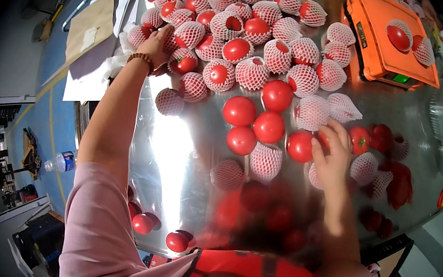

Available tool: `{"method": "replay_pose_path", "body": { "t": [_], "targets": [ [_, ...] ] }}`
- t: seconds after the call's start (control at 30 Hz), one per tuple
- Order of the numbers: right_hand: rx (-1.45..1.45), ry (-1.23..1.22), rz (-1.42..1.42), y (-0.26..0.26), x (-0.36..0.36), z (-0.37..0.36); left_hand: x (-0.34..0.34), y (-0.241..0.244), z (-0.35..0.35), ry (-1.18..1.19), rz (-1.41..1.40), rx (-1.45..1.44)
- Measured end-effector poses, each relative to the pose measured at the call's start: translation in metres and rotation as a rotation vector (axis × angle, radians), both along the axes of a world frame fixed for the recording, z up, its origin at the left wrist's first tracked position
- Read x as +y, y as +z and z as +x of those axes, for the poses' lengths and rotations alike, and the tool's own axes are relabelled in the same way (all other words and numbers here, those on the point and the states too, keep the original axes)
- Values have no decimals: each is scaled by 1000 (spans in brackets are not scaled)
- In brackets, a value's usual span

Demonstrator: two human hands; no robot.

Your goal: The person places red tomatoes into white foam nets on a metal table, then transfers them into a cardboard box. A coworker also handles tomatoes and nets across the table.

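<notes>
My left hand [156, 49], with a beaded bracelet at the wrist, reaches to the left edge of a heap of tomatoes in white foam nets [226, 26]; its fingertips are partly hidden among them. My right hand [333, 153] is spread with bent fingers over a bare red tomato [300, 146] and others beside it, its fingertips near a foam-netted tomato [313, 112]. Whether it grips anything is unclear. Several bare tomatoes [269, 127] sit together left of it, above a foam net [265, 161].
An orange scale [393, 39] with two netted tomatoes [399, 35] stands at the upper right of the shiny metal table [166, 164]. Loose tomatoes [177, 241] lie near the close edge. Cardboard and white sheets [90, 39] are at the left.
</notes>
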State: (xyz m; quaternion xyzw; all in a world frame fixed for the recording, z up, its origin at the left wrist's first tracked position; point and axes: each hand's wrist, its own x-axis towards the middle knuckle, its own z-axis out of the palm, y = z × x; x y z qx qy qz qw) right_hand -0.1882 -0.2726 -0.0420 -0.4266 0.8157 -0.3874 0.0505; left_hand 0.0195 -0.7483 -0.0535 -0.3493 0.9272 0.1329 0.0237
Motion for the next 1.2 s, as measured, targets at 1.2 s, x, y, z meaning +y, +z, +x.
{"method": "replay_pose_path", "body": {
  "t": [1.2],
  "targets": [
    [313,-523,189,39,-27,-297,275,12,34,338,454,804]
  ]
}}
